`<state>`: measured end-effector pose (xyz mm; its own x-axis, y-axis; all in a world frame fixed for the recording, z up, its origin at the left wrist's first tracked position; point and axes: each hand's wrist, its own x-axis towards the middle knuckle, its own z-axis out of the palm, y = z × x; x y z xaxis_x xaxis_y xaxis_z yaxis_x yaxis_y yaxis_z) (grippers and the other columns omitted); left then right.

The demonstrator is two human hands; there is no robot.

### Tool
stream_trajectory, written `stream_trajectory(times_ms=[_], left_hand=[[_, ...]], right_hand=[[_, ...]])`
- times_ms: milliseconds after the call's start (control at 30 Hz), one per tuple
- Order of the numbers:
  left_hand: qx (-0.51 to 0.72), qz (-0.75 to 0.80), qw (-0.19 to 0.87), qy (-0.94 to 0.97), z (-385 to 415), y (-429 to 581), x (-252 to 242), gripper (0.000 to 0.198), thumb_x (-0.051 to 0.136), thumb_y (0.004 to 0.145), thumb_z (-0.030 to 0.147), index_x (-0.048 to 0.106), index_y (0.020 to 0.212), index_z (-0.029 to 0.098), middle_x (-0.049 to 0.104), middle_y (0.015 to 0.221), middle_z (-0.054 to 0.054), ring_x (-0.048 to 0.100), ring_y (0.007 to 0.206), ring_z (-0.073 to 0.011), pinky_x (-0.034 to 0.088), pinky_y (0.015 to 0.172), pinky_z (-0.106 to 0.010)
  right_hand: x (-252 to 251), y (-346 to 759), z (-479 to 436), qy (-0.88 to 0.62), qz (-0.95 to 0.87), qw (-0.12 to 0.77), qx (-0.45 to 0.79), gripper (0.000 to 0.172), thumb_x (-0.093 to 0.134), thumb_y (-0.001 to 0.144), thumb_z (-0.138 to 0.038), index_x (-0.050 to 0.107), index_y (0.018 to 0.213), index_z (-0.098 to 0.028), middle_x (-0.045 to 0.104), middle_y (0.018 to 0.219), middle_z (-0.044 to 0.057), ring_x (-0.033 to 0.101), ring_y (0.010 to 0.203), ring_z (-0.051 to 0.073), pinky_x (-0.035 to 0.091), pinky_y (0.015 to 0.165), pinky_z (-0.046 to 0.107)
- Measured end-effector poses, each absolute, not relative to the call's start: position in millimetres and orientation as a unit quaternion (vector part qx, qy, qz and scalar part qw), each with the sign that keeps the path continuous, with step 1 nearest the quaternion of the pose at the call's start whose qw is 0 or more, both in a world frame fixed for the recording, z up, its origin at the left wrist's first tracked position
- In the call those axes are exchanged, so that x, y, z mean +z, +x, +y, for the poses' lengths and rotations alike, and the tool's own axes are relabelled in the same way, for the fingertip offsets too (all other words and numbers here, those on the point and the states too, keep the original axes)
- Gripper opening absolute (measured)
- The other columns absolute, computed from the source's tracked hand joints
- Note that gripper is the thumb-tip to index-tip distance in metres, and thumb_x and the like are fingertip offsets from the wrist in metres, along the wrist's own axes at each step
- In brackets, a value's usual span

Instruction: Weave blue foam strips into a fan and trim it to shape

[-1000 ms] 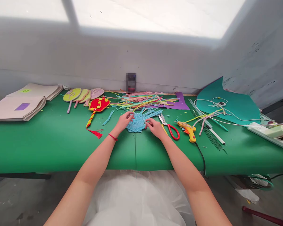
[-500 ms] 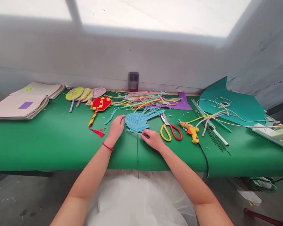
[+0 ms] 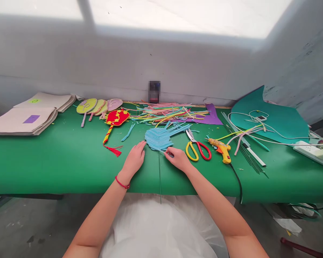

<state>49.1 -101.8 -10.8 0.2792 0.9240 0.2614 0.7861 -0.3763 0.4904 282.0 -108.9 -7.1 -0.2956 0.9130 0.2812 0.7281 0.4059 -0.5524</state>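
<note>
A blue, rounded panel of pipe cleaners laid in slanted rows [image 3: 158, 139] lies flat on the green table, with longer strips sticking out at its upper right. A thin green wire stem [image 3: 160, 177] runs from its lower edge toward me. At the lower edge, my right hand [image 3: 177, 158] pinches the end of a blue pipe cleaner. My left hand [image 3: 134, 157] rests at the panel's left edge, fingers stretched out and lying low. Beside my right hand lie scissors with one yellow and one red handle [image 3: 196, 146].
A yellow glue gun [image 3: 222, 149] with a black cord lies at right, near green wires [image 3: 247, 157] and a power strip [image 3: 312, 152]. Coloured pipe cleaners [image 3: 167, 113] are heaped at the back. A red fan [image 3: 117, 117], pale fans [image 3: 86, 106] and cloth-like stacks [image 3: 18, 118] lie left.
My left hand has moved down along the panel's left edge, its fingers now flatter. My right hand keeps its pinch at the lower edge. The view has shifted slightly.
</note>
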Motion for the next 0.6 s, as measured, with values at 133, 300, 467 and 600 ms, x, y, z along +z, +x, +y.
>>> stream_trajectory(times_ms=[133,300,467,600], left_hand=[[0.196,0.499,0.113,0.836,-107,58,-7,0.051,0.031,0.095,0.025,0.034,0.145,0.019,0.033,0.153,-0.009,0.029,0.141,-0.0196,0.023,0.116,-0.046],[0.135,0.477,0.096,0.863,-112,64,-10,0.053,0.032,0.096,0.041,0.031,0.147,0.025,0.023,0.156,-0.007,0.024,0.143,-0.0246,0.021,0.114,-0.051],[0.113,0.489,0.07,0.862,-112,68,-13,0.054,0.034,0.095,0.046,0.033,0.146,0.028,0.022,0.156,-0.007,0.025,0.142,-0.0266,0.02,0.114,-0.052],[0.113,0.494,0.075,0.859,-113,70,-15,0.057,0.033,0.095,0.047,0.03,0.148,0.025,0.023,0.156,-0.006,0.024,0.143,-0.0259,0.018,0.115,-0.052]], right_hand=[[-6,282,-109,-0.521,-0.79,0.278,0.164,0.016,0.05,0.086,-0.03,0.057,0.074,-0.021,0.058,0.067,0.0,0.047,0.059,0.012,0.032,0.058,0.022],[-6,282,-108,-0.525,-0.791,0.268,0.166,0.015,0.051,0.086,-0.029,0.058,0.075,-0.021,0.059,0.069,0.0,0.048,0.06,0.012,0.032,0.058,0.022],[-7,283,-107,-0.526,-0.792,0.265,0.161,0.014,0.051,0.086,-0.029,0.059,0.078,-0.021,0.06,0.07,0.0,0.05,0.062,0.013,0.033,0.059,0.022],[-7,284,-107,-0.532,-0.787,0.262,0.168,0.013,0.051,0.086,-0.028,0.059,0.078,-0.021,0.058,0.069,-0.001,0.049,0.062,0.013,0.032,0.059,0.022]])
